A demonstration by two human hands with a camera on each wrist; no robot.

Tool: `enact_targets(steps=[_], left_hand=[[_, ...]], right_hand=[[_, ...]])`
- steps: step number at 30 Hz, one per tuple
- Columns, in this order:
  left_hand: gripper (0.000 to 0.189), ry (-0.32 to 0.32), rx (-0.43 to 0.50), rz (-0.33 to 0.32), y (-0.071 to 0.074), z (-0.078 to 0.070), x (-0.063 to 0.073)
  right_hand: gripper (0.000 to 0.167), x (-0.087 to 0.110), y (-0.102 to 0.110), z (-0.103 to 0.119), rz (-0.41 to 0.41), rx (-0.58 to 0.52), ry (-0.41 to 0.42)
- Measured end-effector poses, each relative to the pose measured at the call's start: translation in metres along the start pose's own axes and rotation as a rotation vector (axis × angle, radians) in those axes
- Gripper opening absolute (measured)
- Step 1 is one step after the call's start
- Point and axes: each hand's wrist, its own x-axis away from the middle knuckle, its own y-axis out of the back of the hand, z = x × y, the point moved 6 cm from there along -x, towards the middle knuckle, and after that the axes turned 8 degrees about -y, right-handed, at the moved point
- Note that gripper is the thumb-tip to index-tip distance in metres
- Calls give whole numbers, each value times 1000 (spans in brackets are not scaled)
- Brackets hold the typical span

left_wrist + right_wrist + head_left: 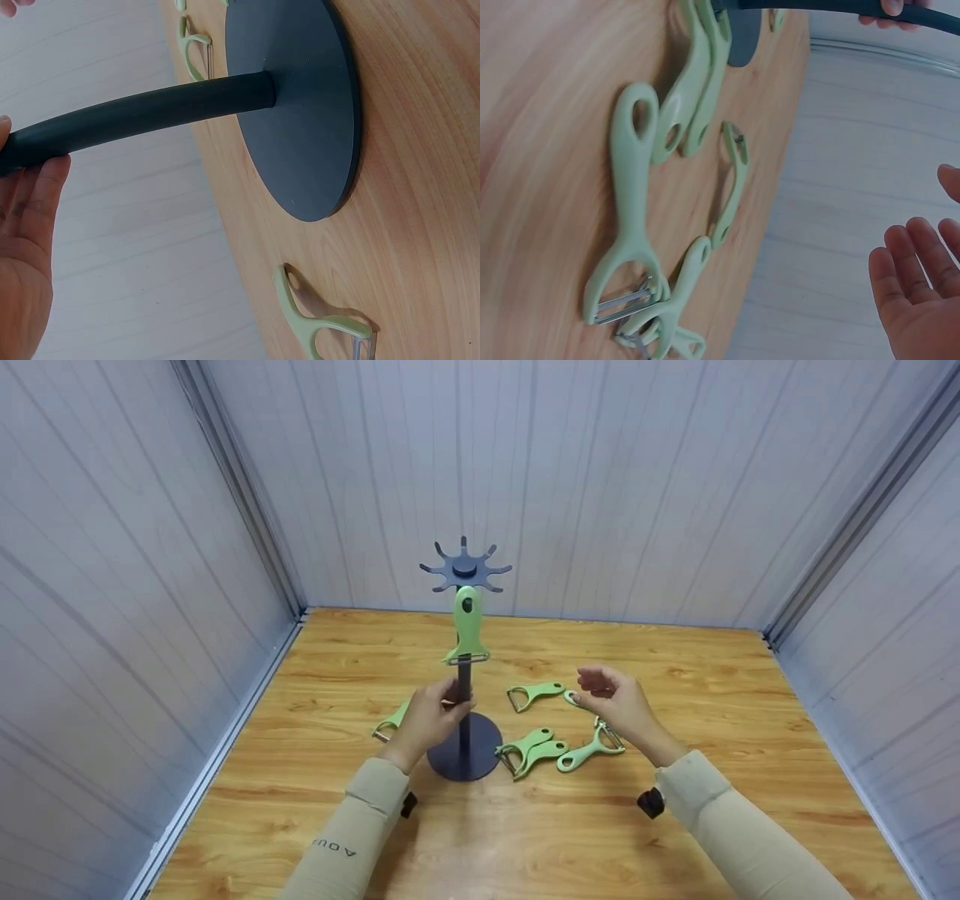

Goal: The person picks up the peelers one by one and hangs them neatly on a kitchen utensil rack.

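My left hand [429, 718] grips the dark pole [150, 114] of an upright stand with a round base [466, 769] and a star-shaped ring of hooks [465, 566] on top. One green peeler [468, 634] hangs from a front hook, blade downward. My right hand [619, 706] is raised above the loose peelers, holding nothing; its fingers are loosely bent in the right wrist view. Below it a pale green peeler [632, 180] lies with its blade against other peelers [676, 300], partly overlapping. Two peelers [534, 751] lie stacked beside the base.
Another green peeler [535, 692] lies farther back, right of the pole. To the left of the base is one more peeler [304, 322], partly behind my left hand in the head view. Pale panel walls [495, 472] enclose the wooden table [360, 645] at the back and sides.
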Motion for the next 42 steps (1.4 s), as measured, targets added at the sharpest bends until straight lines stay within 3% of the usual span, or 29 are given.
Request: enact_targets(steps=[15, 21, 27, 31, 42], left_hand=[[6, -23, -8, -3, 1, 0, 2], [6, -16, -3, -7, 1, 0, 2], [9, -13, -6, 2, 0, 1, 1], [11, -30, -4, -1, 0, 1, 0], [8, -9, 2, 2, -1, 2, 1]], right_hand=[[47, 8, -3, -37, 42, 124, -9], [52, 11, -10, -54, 109, 150, -24], [52, 12, -13, -67, 142, 229, 18], [52, 13, -15, -76, 173, 267, -8], [55, 17, -24, -90, 257, 394, 20]])
